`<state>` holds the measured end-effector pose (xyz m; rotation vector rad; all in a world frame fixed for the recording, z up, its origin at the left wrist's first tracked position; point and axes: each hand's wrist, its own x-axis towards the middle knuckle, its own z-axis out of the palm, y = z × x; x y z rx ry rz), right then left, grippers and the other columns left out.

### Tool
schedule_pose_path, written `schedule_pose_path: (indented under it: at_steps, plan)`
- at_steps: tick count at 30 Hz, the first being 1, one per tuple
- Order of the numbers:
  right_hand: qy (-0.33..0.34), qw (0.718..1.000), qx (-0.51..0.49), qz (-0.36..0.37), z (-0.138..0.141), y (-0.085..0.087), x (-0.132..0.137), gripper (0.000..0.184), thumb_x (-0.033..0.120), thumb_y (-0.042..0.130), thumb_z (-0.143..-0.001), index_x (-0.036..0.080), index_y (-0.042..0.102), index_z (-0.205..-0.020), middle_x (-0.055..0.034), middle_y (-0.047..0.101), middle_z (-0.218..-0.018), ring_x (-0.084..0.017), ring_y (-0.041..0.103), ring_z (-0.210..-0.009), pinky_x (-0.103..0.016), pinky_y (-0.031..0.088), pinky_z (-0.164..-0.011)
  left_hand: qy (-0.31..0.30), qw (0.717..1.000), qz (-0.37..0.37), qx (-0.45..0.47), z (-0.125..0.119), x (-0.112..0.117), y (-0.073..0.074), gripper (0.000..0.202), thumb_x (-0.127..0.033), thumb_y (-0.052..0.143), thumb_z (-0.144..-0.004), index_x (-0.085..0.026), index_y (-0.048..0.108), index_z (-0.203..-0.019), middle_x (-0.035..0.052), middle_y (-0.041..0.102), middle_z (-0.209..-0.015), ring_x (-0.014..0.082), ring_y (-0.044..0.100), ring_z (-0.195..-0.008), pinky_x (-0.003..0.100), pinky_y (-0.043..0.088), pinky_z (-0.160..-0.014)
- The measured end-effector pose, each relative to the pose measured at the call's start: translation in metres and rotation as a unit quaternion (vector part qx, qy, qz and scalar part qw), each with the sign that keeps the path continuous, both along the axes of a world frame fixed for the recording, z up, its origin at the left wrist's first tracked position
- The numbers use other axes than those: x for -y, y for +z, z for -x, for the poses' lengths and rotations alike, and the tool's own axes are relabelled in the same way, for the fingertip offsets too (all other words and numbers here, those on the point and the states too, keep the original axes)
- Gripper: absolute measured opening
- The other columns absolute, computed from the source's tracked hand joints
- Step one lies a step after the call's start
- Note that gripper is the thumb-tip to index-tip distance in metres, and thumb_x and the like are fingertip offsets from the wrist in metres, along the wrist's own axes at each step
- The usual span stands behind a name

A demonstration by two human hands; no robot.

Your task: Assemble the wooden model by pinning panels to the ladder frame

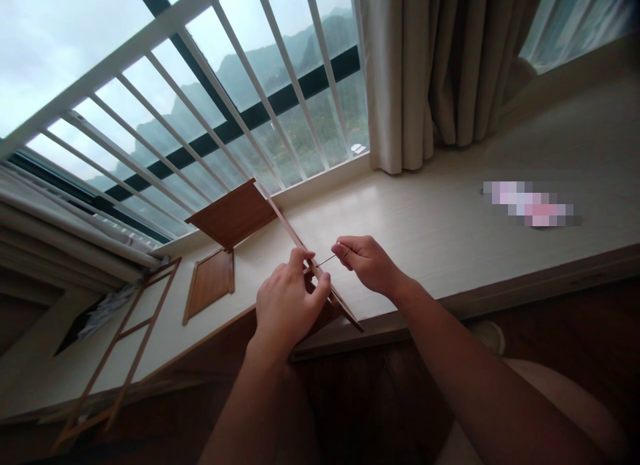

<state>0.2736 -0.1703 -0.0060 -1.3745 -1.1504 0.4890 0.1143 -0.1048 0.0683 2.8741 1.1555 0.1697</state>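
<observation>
My left hand [286, 299] is closed around the edge of a narrow upright wooden board [284, 219], thumb on the near side and fingers on the far side. Between finger and thumb of my right hand [369, 263] is a thin metal hex key [327, 259]; its tip meets the board's edge beside my left thumb. A larger brown wooden panel [235, 215] stands slanted behind the board, toward the window. Where the key enters the wood is too small to make out.
A smaller wooden panel [210, 285] and a ladder-like wooden frame [135, 330] lie to the left on the pale window ledge [430, 218]. Papers [107, 315] are at the far left. A blurred pink item [533, 203] lies right. Curtains [400, 78] and white railings [280, 71] border the back.
</observation>
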Motion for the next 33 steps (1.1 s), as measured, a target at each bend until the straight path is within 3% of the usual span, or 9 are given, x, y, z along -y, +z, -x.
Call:
schedule_pose_path:
  at_steps: [10,15,22,25,33]
  plan:
    - [0.048,0.997,-0.012,-0.054,-0.002,-0.021,-0.007,0.047,0.052,0.041,-0.091,0.011,0.049,-0.069,0.0007,0.046,-0.064,-0.004,0.04,-0.062,-0.019,0.033,-0.064,0.0,1.0,0.002,0.002,0.0,-0.001,-0.002,0.049,-0.06,0.029,-0.084,-0.031,0.046,-0.119,0.0024,0.066,-0.103,0.0181,0.062,-0.096,0.029,0.043,-0.079]
    - [0.023,0.995,0.023,-0.092,0.0,-0.029,-0.009,0.04,0.046,0.043,-0.092,0.012,0.051,-0.073,-0.0001,0.049,-0.068,-0.005,0.042,-0.065,-0.019,0.034,-0.066,0.0,1.0,-0.001,0.004,0.0,-0.001,0.0,0.048,-0.06,0.03,-0.083,-0.032,0.046,-0.118,0.0017,0.067,-0.101,0.0186,0.062,-0.096,0.029,0.043,-0.079]
    - [-0.002,0.992,0.061,-0.113,0.001,-0.027,-0.008,0.036,0.043,0.043,-0.092,0.013,0.054,-0.078,-0.0019,0.053,-0.073,-0.006,0.046,-0.07,-0.02,0.035,-0.071,0.005,1.0,0.005,0.004,-0.001,0.002,0.002,0.049,-0.059,0.03,-0.084,-0.029,0.047,-0.119,0.0034,0.066,-0.101,0.0178,0.062,-0.097,0.028,0.044,-0.08]
    - [0.003,0.995,0.034,-0.094,0.002,-0.022,-0.007,0.04,0.046,0.044,-0.091,0.012,0.054,-0.073,-0.0013,0.052,-0.069,-0.006,0.045,-0.067,-0.02,0.035,-0.068,0.002,1.0,0.003,0.003,0.0,0.002,0.001,0.049,-0.059,0.03,-0.084,-0.029,0.047,-0.119,0.0031,0.066,-0.101,0.018,0.062,-0.097,0.028,0.044,-0.08]
    - [0.02,0.988,-0.149,0.028,0.012,0.0,-0.009,0.054,0.051,0.043,-0.09,0.011,0.042,-0.053,0.0018,0.038,-0.046,-0.003,0.034,-0.045,-0.021,0.028,-0.05,-0.002,1.0,-0.009,-0.002,-0.001,-0.001,0.0,0.047,-0.06,0.029,-0.084,-0.033,0.045,-0.118,0.001,0.067,-0.102,0.0186,0.062,-0.094,0.028,0.042,-0.077]
